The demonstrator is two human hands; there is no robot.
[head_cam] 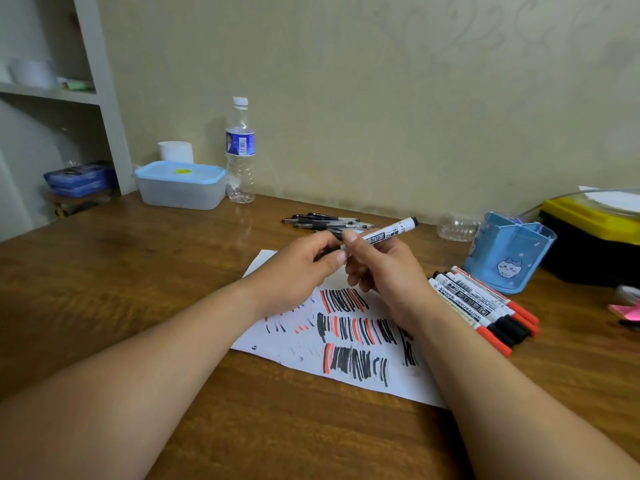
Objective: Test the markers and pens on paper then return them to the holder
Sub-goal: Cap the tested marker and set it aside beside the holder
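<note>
Both hands meet above the sheet of paper (277, 344), which lies on the wooden table (138, 271) covered in black and red test strokes. The right hand (388, 275) grasps a white whiteboard marker (384, 233) by its barrel, its black end pointing up and away. The left hand (298, 268) pinches the marker's near end, which its curled fingers hide. A row of red and black markers (485, 303) lies just right of the paper, beside the blue pen holder (509, 258). A cluster of pens (325, 221) lies beyond the hands.
</note>
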